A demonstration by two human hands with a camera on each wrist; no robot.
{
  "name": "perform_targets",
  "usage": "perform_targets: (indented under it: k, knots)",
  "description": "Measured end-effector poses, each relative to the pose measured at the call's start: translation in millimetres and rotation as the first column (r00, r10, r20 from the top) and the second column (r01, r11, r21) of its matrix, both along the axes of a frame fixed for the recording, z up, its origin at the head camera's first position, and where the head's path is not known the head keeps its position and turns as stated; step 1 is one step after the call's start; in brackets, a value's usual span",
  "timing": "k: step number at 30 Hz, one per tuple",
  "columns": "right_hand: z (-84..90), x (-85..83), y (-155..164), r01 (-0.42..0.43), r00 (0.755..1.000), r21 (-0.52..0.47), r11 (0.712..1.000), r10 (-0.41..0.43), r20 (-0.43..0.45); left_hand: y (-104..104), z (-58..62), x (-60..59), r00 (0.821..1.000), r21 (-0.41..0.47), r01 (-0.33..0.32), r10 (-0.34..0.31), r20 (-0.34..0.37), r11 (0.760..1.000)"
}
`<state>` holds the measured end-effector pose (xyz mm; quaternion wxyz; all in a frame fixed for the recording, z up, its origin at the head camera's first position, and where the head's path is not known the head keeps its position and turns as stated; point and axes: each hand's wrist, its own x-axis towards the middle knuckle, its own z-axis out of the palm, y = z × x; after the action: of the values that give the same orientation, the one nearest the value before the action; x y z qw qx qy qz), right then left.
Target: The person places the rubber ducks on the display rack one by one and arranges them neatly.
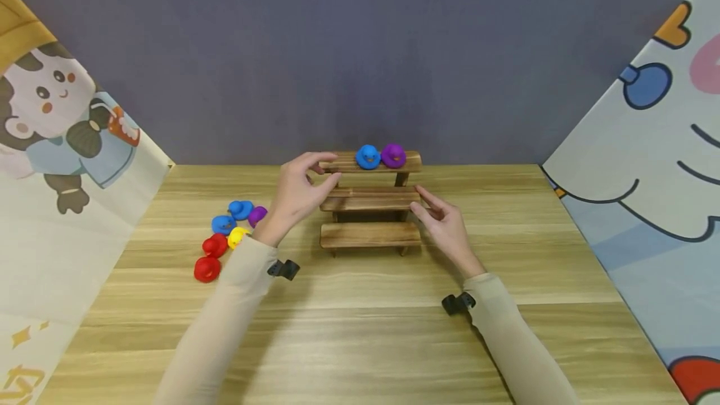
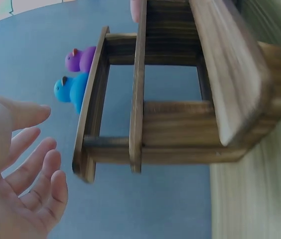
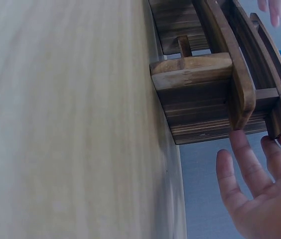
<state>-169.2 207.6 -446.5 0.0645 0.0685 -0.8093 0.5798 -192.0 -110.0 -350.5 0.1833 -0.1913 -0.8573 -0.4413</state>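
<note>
My left hand [image 1: 298, 191] hung by the left end of the stand [image 1: 370, 234] on the table [image 1: 365, 330], thumb and fingers apart, holding nothing. My right hand [image 1: 448, 228] was spread, fingertips touching the right end. A blue duck [image 1: 368, 157] and purple duck [image 1: 394, 156] sat up top; light, level pressure seemed best, lest they topple.

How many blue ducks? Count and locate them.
3: one blue duck on the top shelf; a second blue duck and a third on the table, left of the left hand. The left arm may hide others.
</note>
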Motion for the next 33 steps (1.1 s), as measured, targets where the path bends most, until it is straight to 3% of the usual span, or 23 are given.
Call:
perform_targets:
  k: [5, 11, 24, 33]
  knots:
    - [-1.2, -0.7, 1, -0.005, 1.0, 0.001, 1.0, 0.005, -0.003, -19, -7.0, 10.8, 0.997, 0.0, 0.003, -0.003, 0.077, 1.0]
    - [-1.9, 0.1, 1, 0.001, 1.0, 0.004, 1.0, -0.001, -0.001, -41, -21.3, 21.0, 0.992, -0.052, -0.025, 0.031, 0.122, 0.998]
    - [-1.2, 2.0, -1, 0.013, 1.0, -0.011, 1.0, -0.013, -0.008, -96, -47.1, 55.4, 0.99, -0.203, -0.081, 0.102, 0.096, 0.976]
    - [-0.2, 0.9, -1, 0.012, 1.0, 0.007, 1.0, -0.012, -0.01, -128, -61.6, 71.2, 0.984, -0.22, -0.138, 0.159, 0.078, 0.966]
